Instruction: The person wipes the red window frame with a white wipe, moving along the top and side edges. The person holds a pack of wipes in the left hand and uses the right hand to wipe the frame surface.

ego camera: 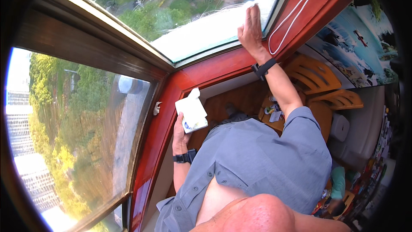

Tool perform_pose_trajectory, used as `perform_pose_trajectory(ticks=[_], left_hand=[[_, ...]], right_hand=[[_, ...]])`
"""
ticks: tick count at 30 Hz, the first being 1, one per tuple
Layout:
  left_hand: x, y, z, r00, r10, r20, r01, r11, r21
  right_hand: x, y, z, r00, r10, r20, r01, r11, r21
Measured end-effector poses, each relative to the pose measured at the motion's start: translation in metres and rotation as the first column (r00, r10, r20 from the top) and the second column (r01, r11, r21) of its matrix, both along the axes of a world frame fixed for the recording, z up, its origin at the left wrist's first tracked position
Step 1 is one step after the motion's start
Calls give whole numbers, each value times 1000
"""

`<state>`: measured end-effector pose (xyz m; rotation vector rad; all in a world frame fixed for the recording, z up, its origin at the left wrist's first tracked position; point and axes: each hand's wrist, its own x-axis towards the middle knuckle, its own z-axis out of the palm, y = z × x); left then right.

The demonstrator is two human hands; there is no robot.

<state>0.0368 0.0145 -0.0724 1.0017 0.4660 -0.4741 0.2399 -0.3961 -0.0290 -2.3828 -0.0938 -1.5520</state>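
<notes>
My left hand holds a soft pack of white paper tissues from its lower left side. One tissue sticks up out of the top. Up at the window, my right hand presses its fingers against the glass pane, near the right frame. A bit of white tissue shows at those fingertips, mostly hidden and hard to separate from the bright glass. Both wrists wear black straps. On the red sill, a small crumpled white tissue lies beside the left window.
A white beaded blind cord hangs close to my right wrist. Below my right arm are a wooden table with small items and wooden chairs. A second window is at left. Someone's green sleeve appears lower right.
</notes>
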Motion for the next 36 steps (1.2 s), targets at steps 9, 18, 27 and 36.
perform_pose_trajectory(ticks=[9,18,27,36], left_hand=[[67,-33,41,991,75,112,-68,995,-66],[68,-45,48,988,115,106,-107,992,-74],[48,-21,28,983,183,19,-181,982,-56],[6,7,23,962,268,-58,-273,958,-83]], right_hand=[[18,149,-13,856,432,-284,-513,782,-354],[-13,7,-62,905,278,-322,-376,878,-297],[-15,-61,-94,923,-253,-291,290,952,92],[-18,-54,-129,665,-339,-665,399,915,-67]])
